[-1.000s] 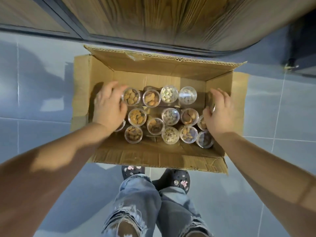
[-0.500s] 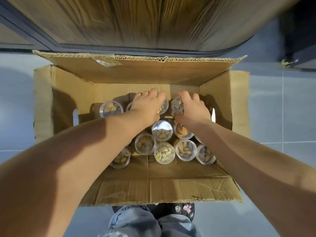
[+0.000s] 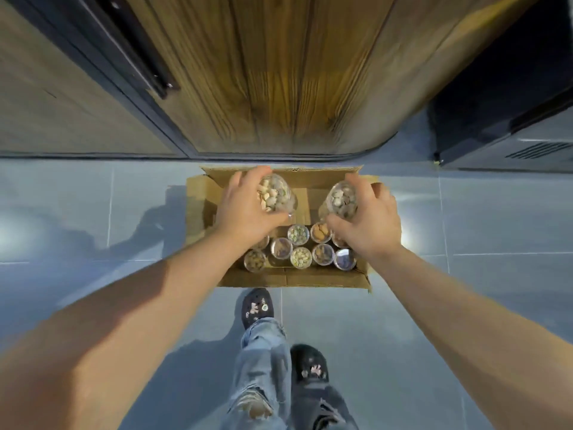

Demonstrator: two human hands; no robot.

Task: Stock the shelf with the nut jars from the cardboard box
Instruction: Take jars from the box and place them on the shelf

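Two clear nut jars are lifted above the cardboard box [image 3: 297, 279] on the tiled floor [image 3: 93, 212]. The left hand [image 3: 248, 209] curls around one jar of pale nuts [image 3: 274, 193]; the right hand [image 3: 367, 221] wraps the other jar [image 3: 341, 201]. About nine jars remain upright in the box along its near edge, holding almonds, pale green nuts and darker nuts.
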